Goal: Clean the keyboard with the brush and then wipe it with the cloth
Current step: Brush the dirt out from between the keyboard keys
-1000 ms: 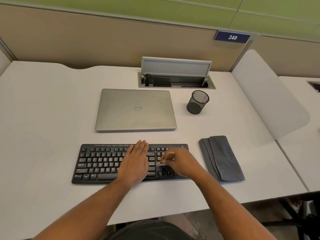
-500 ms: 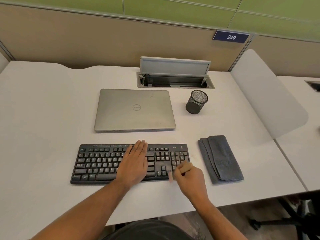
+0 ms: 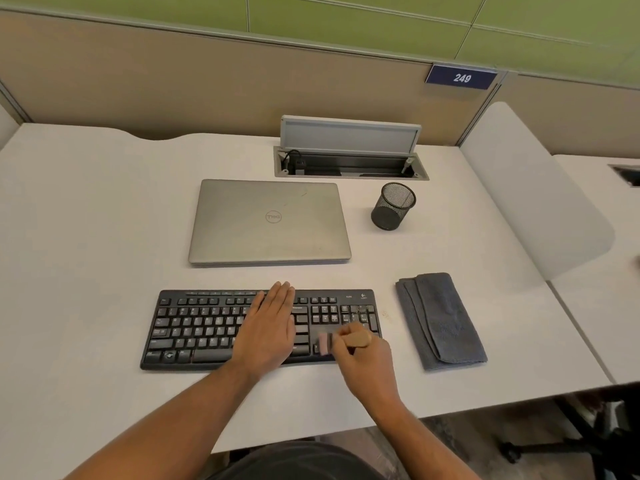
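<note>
The keyboard [image 3: 207, 327], black, lay near the front edge of the desk [image 3: 86, 237], long side parallel to that edge. The left hand [image 3: 268, 327] lay flat on its middle, fingers straight and together, and hid the keys beneath it from the top row down to the front edge. The right hand [image 3: 363, 358] gripped the brush [image 3: 346, 340] with curled fingers; the tan wooden handle showed above the knuckles and the pale bristles met the keys between the main block and the number pad. The bristles were motion-blurred, so which key they touched could not be told. The key legends were too small to read; a small logo and some lettering at the keyboard's top right corner were not legible. The cloth [image 3: 441, 320], grey and folded, lay on the desk just right of the keyboard, apart from it. Behind the keyboard a closed silver laptop [image 3: 270, 221] carried a round "DELL" badge, seen upside down. Right of the laptop stood a black mesh cup [image 3: 393, 206]; its inside was dark. Behind that a cable box [image 3: 349, 164] in the desk stood with its lid raised, a black plug visible at its left end, the rest in shadow. A blue plate [image 3: 461, 77] on the partition read "249". Both forearms were cut off by the lower frame edge.
</note>
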